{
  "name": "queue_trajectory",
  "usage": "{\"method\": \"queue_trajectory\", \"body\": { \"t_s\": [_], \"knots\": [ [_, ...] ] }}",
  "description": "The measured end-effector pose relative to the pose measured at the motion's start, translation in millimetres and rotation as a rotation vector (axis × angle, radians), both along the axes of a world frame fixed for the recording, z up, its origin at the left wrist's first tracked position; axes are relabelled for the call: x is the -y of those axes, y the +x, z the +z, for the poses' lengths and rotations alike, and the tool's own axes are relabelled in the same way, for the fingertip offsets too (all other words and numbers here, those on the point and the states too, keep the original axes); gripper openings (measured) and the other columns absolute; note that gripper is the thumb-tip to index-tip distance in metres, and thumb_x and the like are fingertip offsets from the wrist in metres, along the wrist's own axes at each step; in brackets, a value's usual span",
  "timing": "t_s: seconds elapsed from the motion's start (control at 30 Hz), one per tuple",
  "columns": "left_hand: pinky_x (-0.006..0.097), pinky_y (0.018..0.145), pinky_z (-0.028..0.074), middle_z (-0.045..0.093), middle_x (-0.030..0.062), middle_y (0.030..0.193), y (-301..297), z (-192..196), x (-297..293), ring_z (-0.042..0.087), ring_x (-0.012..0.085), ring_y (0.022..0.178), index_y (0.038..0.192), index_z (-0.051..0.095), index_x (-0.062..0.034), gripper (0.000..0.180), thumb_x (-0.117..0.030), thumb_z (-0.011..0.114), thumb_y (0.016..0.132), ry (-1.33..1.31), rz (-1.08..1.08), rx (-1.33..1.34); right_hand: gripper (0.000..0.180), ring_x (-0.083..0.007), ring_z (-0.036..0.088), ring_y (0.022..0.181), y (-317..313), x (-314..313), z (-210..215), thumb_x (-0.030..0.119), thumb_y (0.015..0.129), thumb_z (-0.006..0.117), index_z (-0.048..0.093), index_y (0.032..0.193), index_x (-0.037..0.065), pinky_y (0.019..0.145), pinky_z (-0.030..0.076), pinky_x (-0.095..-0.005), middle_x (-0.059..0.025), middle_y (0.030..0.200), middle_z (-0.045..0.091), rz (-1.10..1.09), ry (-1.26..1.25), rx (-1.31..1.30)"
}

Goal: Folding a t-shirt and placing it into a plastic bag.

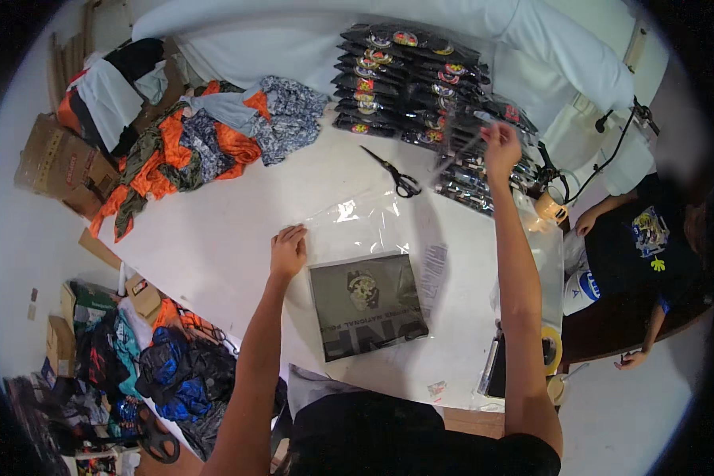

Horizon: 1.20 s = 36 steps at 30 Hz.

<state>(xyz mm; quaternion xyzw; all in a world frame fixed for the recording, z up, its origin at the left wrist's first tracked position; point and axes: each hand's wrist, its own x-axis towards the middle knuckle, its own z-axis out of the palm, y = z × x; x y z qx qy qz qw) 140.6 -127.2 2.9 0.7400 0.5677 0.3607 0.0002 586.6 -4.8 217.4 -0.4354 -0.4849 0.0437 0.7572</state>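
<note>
On the white table in front of me lies a folded dark grey garment (365, 305) with a printed emblem and lettering. It sits inside a clear plastic bag (357, 226), whose unfilled end reaches past the garment toward the far side. My left hand (289, 247) is closed at the left edge of that clear end, fingers pressed together on it. Raised at the right, my right hand (501, 151) pinches a thin clear plastic strip (458, 163), in front of the stacked packages. Black-handled scissors (397, 174) rest beyond the bag.
Stacks of bagged black garments (408, 79) stand at the far right. Camouflage and orange cloth (190, 143) is heaped far left, beside a cardboard box (67, 166). A yellow tape roll (551, 349) lies near my right forearm. Another person (650, 238) is at the right.
</note>
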Motion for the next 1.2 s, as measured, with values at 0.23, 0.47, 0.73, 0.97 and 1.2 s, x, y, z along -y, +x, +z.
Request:
{"method": "queue_trajectory", "body": {
  "t_s": [0.23, 0.47, 0.73, 0.97, 1.2],
  "knots": [
    [0.043, 0.097, 0.044, 0.059, 0.0165, 0.128, -7.1, 2.5, -2.6, 0.056, 0.0324, 0.117, 0.115, 0.064, -0.005, 0.032, -0.002, 0.056, 0.084, -0.105, -0.079, 0.269, 0.012, -0.0202, 0.07, 0.07, 44.6, 63.1, -65.6, 0.007, 0.091, 0.061, 0.063, 0.096, -0.004, 0.055, 0.058, -0.0312, -0.0118, 0.085, 0.067, 0.319, -0.542, -0.032],
    [0.044, 0.095, 0.048, 0.047, 0.0244, 0.139, 8.3, 30.9, 3.2, 0.056, 0.0391, 0.116, 0.118, 0.062, -0.0061, 0.033, -0.004, 0.06, 0.085, -0.132, -0.099, 0.176, 0.028, -0.0295, 0.069, 0.076, 0.1, 162.9, -173.7, 0.006, 0.075, 0.073, 0.068, 0.102, -0.003, 0.069, 0.057, -0.0371, -0.0164, 0.104, 0.063, -0.085, -0.731, 0.503],
    [0.045, 0.101, 0.042, 0.053, 0.0196, 0.133, 134.9, 84.7, 21.2, 0.053, 0.0346, 0.119, 0.115, 0.064, -0.0071, 0.031, -0.008, 0.061, 0.085, 0.018, -0.445, 0.061, 0.048, -0.0382, 0.06, 0.101, -22.5, 220.1, -165.0, 0.021, 0.073, 0.077, 0.063, 0.116, 0.005, 0.089, 0.049, -0.0445, -0.0202, 0.124, 0.054, -0.268, -0.829, 0.559],
    [0.052, 0.11, 0.03, 0.036, 0.0166, 0.149, 277.9, 49.1, 29.6, 0.038, 0.035, 0.135, 0.141, 0.045, -0.0151, 0.053, -0.017, 0.057, 0.09, -0.184, -0.724, -0.257, 0.022, -0.0368, 0.059, 0.103, -22.7, 237.1, -155.4, 0.008, 0.083, 0.063, 0.068, 0.103, 0.003, 0.092, 0.047, -0.041, -0.0183, 0.108, 0.064, -0.017, -0.605, 0.403],
    [0.045, 0.1, 0.044, 0.053, 0.0204, 0.131, 257.9, 50.5, 9.7, 0.052, 0.0379, 0.119, 0.122, 0.059, -0.0081, 0.038, -0.015, 0.061, 0.084, -0.065, -0.618, 0.171, 0.018, -0.0262, 0.066, 0.088, -15.7, 246.5, -123.5, 0.009, 0.087, 0.063, 0.068, 0.102, 0.0, 0.079, 0.051, -0.0341, -0.0156, 0.095, 0.069, -0.059, -0.619, 0.158]
  ]
}}
